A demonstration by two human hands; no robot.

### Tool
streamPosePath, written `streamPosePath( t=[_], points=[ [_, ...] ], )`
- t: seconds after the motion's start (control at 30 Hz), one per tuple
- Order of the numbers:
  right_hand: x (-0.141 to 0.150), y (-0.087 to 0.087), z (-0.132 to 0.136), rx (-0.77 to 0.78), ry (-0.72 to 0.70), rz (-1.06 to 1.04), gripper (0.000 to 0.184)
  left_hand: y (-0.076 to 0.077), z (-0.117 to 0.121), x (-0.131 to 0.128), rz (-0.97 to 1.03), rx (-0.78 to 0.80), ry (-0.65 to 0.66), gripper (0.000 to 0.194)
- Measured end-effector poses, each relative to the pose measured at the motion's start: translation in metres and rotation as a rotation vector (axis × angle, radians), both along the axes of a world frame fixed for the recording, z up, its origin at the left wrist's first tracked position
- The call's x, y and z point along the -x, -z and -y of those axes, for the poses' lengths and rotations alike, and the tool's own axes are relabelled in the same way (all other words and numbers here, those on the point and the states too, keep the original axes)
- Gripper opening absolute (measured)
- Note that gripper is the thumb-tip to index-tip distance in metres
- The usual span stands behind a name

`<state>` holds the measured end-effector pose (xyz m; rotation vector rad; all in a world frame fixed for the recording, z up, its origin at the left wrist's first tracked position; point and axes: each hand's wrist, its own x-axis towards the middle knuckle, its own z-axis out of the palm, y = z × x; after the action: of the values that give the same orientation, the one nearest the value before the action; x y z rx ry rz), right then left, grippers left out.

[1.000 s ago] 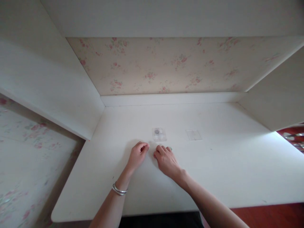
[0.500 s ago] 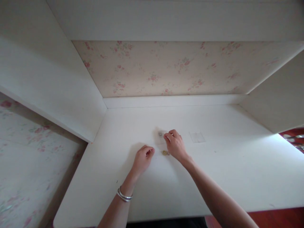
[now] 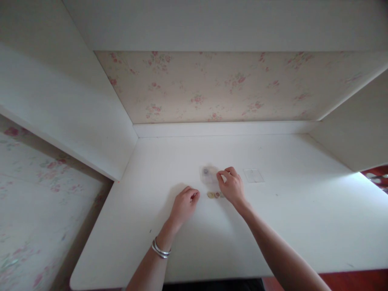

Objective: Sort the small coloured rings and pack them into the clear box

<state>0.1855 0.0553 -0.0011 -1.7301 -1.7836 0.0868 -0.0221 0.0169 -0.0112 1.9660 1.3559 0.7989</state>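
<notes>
My right hand (image 3: 232, 186) is pinched at the right side of a small clear plastic case (image 3: 209, 179) lying on the white tabletop. In that case's upper left sits a dark, round, coin-like piece (image 3: 206, 171). Anything between the pinched fingertips is too small to make out. Just below the case lies a short row of small round coin-like pieces: a gold one (image 3: 210, 195), then a reddish-centred one (image 3: 217, 195), and another partly covered by my right hand. My left hand (image 3: 185, 203) rests curled on the table to their left, its grip hidden.
A second clear plastic case (image 3: 254, 175) lies flat to the right of my right hand. White panels (image 3: 69, 101) close in the desk (image 3: 303, 218) left and right, with a low ledge (image 3: 224, 129) along the back below flowered wallpaper (image 3: 197, 89).
My right hand has shifted slightly right, away from the dark round piece in the case. More of the coin-like row now shows. The left hand stays curled in nearly the same place.
</notes>
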Motion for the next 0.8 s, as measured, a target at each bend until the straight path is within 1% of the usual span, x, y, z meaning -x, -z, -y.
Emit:
streamPosePath(
  t=[0.1,0.2,0.33,0.4,0.57,0.8],
  points=[
    [-0.016,0.006,0.016,0.006,0.052,-0.154,0.028,-0.002,0.003,-0.002,-0.072,-0.023,0.038,0.021],
    [-0.029,0.015,0.031,0.031,0.103,-0.287,0.031,-0.004,0.005,-0.005,-0.141,-0.043,0.05,0.021],
    [-0.036,0.022,0.044,0.095,0.171,-0.364,0.034,-0.005,0.01,-0.013,-0.209,-0.085,0.068,0.021],
    [-0.035,0.022,0.047,0.112,0.167,-0.367,0.036,-0.004,0.012,-0.018,-0.223,-0.096,0.079,0.02],
    [-0.035,0.019,0.045,0.121,0.108,-0.379,0.038,-0.004,0.013,-0.034,-0.246,-0.117,0.09,0.017],
    [-0.04,0.02,0.042,0.121,0.075,-0.425,0.034,-0.002,0.01,-0.046,-0.314,-0.169,0.098,0.024]
  ],
)
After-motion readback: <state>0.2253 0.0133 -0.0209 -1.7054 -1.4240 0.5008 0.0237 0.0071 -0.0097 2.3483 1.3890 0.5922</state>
